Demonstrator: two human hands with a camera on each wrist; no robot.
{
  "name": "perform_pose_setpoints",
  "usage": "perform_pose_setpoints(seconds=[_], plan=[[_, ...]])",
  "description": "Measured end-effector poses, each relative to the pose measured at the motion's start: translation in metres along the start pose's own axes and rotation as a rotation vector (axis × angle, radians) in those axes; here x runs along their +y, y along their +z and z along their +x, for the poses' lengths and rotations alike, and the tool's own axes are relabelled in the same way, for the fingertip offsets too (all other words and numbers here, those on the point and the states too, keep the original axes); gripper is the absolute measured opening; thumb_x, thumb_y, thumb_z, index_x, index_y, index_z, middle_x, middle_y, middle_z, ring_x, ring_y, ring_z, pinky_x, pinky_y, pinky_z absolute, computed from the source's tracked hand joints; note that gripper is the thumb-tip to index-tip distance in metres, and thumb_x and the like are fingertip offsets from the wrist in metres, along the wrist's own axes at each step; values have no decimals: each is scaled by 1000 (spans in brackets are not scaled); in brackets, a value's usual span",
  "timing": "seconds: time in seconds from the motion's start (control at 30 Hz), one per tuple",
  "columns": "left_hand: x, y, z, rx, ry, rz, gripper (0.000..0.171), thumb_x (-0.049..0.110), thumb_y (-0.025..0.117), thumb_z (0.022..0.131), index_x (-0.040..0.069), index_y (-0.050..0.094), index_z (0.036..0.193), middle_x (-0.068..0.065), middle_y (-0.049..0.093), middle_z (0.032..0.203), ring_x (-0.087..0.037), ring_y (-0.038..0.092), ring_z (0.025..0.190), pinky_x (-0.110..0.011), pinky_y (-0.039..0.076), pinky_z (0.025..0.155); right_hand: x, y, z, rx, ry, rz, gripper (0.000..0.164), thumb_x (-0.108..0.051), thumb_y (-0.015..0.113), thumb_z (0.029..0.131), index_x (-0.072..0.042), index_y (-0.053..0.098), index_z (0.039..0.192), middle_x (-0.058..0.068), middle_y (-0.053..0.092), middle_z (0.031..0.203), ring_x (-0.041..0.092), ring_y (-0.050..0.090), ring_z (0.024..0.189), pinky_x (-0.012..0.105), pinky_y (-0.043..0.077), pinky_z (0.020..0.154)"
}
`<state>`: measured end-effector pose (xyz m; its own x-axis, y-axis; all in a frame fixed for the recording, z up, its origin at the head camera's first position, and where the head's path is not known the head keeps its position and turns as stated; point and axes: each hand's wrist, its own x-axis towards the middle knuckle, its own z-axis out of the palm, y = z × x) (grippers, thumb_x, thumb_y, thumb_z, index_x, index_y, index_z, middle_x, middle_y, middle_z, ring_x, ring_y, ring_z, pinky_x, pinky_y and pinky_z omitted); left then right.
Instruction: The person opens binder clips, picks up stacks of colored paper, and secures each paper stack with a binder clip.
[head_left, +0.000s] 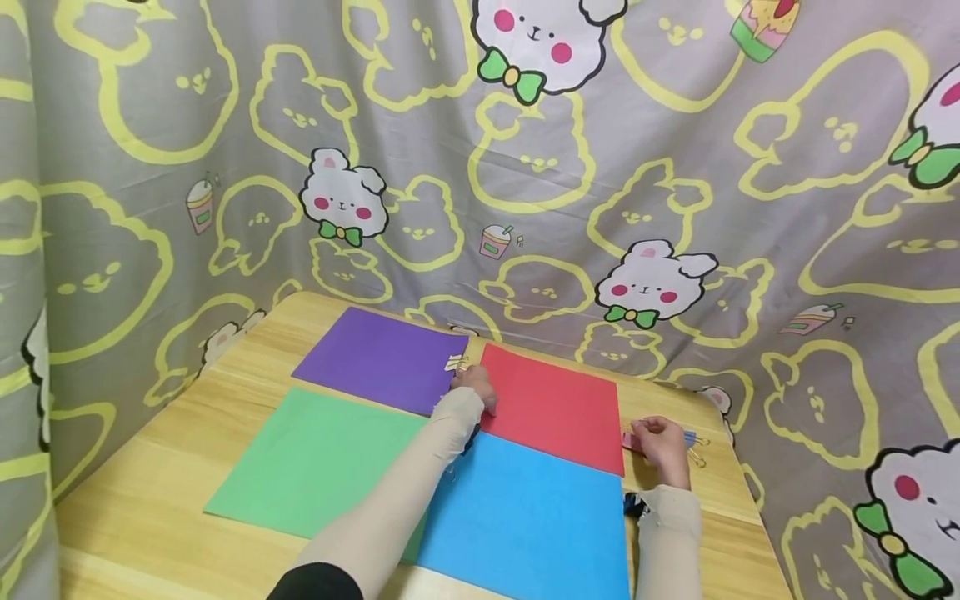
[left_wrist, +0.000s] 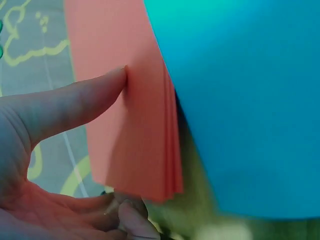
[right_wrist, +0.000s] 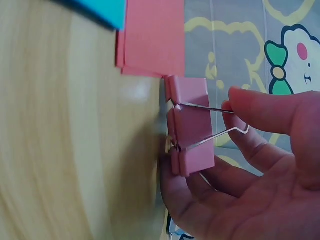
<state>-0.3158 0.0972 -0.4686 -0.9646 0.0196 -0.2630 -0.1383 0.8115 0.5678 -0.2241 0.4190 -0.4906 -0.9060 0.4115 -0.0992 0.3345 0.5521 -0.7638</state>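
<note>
My right hand point(head_left: 662, 442) pinches the wire handles of a pink binder clip point(right_wrist: 192, 125), which lies right beside the red paper stack point(right_wrist: 152, 37) in the right wrist view. In the head view the red stack sits at the back right, above the blue paper point(head_left: 532, 517). My left hand point(head_left: 476, 387) is at the red stack's left edge. Its thumb point(left_wrist: 95, 97) presses the top sheet in the left wrist view, while the fingers are curled by the stack's edge, partly hidden. Several layered sheet edges show there.
Purple paper point(head_left: 382, 358) lies at the back left, with a pale yellow clip point(head_left: 453, 362) at its right edge. Green paper point(head_left: 315, 462) lies in front of it. A blue binder clip point(head_left: 690, 437) sits beyond my right hand. A patterned curtain point(head_left: 420, 158) closes off the wooden table's point(head_left: 180, 450) far side.
</note>
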Motion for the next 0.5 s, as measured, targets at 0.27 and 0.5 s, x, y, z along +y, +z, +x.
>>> perform_pose_setpoints(seconds=[0.27,0.5], plan=[[-7,-13,-4,-80,49,-187,32,10,74,81,-6,61,106,-15,62,99,-22,53,83,-33,54,73,-5,-3,-3,-57,74,148,37,-28,49,103,4,54,120,8,58,96,10,55,74,23,51,63],[-11,-12,5,-108,63,-302,13,-1,55,86,-4,52,99,-8,41,83,-22,40,74,-31,34,60,-4,-15,-2,-252,118,470,44,-26,43,105,8,36,133,0,60,85,9,63,74,26,60,72]])
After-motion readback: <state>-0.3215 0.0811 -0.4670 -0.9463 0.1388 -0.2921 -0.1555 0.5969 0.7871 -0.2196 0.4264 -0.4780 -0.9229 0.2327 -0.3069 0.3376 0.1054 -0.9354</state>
